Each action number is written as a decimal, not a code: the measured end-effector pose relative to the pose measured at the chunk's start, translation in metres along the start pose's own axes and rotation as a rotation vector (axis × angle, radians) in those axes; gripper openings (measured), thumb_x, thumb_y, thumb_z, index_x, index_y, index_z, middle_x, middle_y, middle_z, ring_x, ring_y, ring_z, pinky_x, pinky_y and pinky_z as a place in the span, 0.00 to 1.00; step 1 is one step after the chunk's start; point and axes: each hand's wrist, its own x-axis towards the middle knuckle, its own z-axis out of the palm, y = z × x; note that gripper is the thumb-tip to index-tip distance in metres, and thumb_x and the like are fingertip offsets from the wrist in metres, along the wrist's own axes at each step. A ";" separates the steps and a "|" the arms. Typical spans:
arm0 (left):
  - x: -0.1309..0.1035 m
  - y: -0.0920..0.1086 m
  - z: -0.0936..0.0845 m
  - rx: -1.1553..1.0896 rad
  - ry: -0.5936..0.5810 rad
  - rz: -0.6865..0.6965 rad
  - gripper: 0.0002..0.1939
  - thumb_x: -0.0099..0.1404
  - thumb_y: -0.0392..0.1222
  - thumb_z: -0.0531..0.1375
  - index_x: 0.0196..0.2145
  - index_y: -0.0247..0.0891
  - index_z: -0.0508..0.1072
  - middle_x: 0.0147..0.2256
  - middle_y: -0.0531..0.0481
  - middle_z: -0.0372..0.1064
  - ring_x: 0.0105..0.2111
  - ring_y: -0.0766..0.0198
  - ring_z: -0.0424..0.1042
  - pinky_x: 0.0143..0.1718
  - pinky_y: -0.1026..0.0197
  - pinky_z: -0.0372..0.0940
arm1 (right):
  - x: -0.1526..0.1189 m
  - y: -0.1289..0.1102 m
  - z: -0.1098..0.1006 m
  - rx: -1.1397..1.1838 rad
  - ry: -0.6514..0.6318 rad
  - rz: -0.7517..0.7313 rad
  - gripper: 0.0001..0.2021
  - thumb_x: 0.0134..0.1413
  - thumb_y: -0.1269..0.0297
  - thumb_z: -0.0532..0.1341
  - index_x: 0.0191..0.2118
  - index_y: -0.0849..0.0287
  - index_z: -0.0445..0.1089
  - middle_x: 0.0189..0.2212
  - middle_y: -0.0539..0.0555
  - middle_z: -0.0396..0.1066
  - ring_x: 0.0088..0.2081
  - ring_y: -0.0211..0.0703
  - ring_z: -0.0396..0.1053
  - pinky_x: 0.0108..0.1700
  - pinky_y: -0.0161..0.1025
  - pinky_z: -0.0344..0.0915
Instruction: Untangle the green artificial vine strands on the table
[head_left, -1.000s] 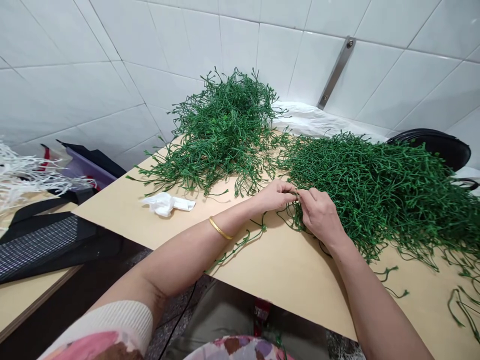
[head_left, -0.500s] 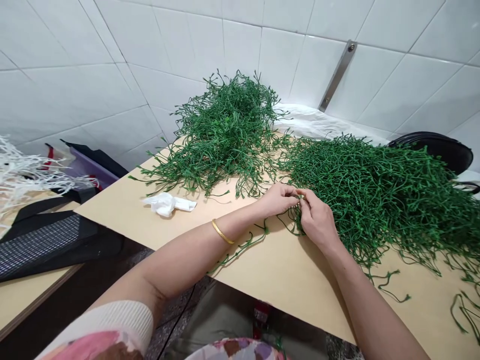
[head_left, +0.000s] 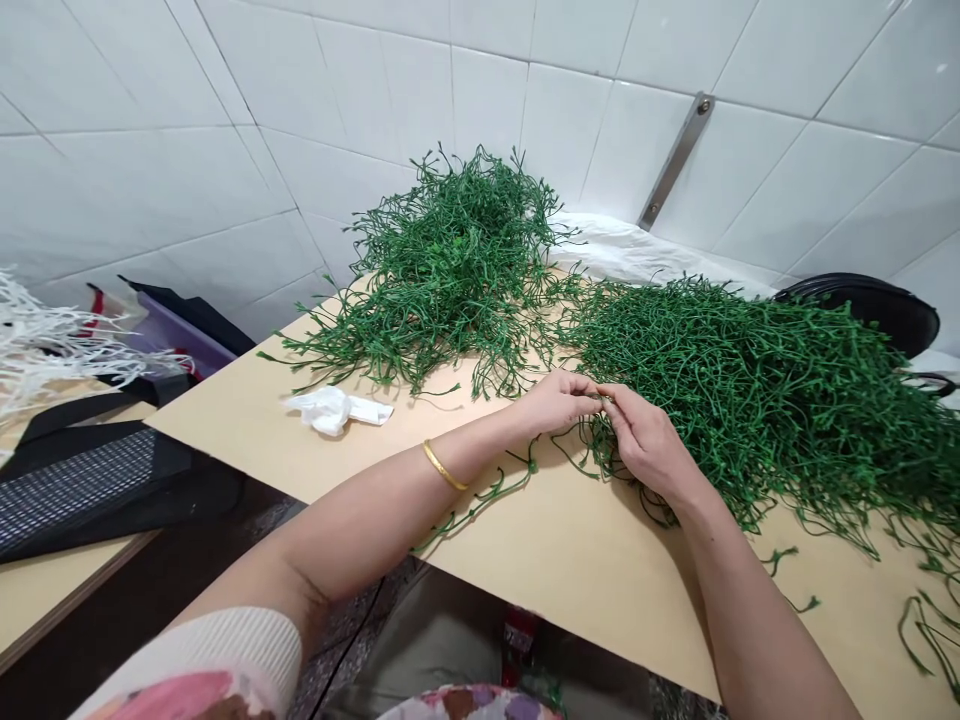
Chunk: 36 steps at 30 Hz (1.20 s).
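Note:
My left hand (head_left: 561,402), with a gold bangle (head_left: 444,466) on its wrist, is pinched closed, its fingertips meeting those of my right hand (head_left: 643,430). Between them sits a thin green plastic stem, mostly covered by the fingers. Below the hands, loose green stems (head_left: 581,455) hang or lie on the board. A jointed green strand (head_left: 480,500) runs from under my left forearm to the table's front edge. Just beyond my right hand spreads a big heap of green stems (head_left: 720,380). Another heap of green stems (head_left: 457,260) stands farther back on the left.
Crumpled white tissue (head_left: 330,410) lies left on the tan table (head_left: 247,430). White plastic sheeting (head_left: 607,240) and a black round case (head_left: 870,305) sit behind the heaps. White strands (head_left: 67,345) and a black bag (head_left: 90,490) rest on another surface at left. A tiled wall closes the back.
My right hand has turned slightly, its wrist and forearm shifting a little right. My left hand stays nearly in place, and the fingertips remain together.

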 end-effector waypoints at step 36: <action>0.005 0.002 -0.007 -0.391 0.070 -0.036 0.09 0.56 0.39 0.57 0.22 0.33 0.63 0.15 0.59 0.51 0.12 0.78 0.46 0.15 0.69 0.40 | 0.001 0.013 -0.002 0.550 0.662 0.397 0.14 0.49 0.52 0.59 0.25 0.59 0.61 0.16 0.43 0.52 0.19 0.31 0.50 0.22 0.32 0.48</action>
